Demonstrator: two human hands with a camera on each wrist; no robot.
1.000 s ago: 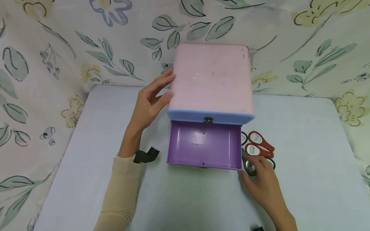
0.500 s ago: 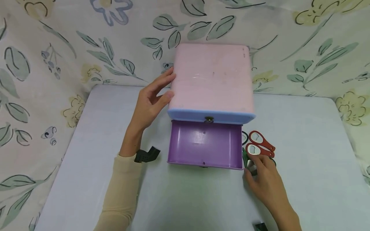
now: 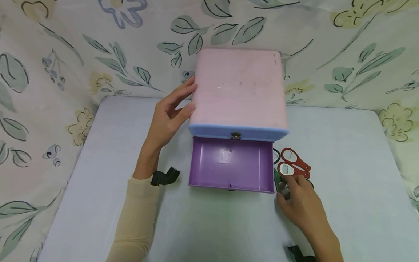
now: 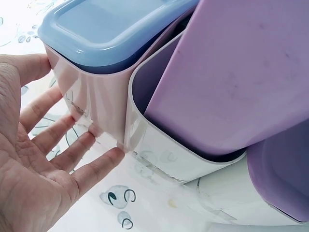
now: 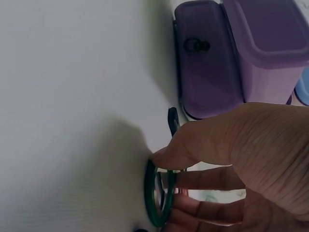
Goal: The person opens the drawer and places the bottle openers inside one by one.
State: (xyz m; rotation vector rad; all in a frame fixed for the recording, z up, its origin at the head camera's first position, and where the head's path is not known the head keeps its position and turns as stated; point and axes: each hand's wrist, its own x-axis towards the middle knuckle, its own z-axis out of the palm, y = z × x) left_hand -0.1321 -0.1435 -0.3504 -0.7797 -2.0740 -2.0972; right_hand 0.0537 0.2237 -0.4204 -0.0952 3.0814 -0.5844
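Observation:
A small pink drawer cabinet [image 3: 240,87] with a blue top drawer front [image 3: 212,130] stands at the back of the table. Below the blue front, a purple drawer [image 3: 209,165] is pulled out, with nothing in it. My left hand [image 3: 168,116] rests its spread, nearly straight fingertips against the cabinet's left side. Beside the drawer's right wall, my right hand [image 3: 302,203] pinches a green bottle opener [image 5: 148,193] by its ring, thumb on one side and fingers on the other. The hand hides part of the opener in the head view.
Two red bottle openers [image 3: 298,160] lie on the white table [image 3: 353,174] just beyond my right hand. A dark ring [image 3: 279,155] shows beside them, partly hidden by the drawer. Patterned cloth [image 3: 131,43] rises behind the cabinet.
My right hand has shifted slightly right, away from the drawer's front corner, and its thumb has moved in to the green bottle opener. The left hand and cabinet stay put.

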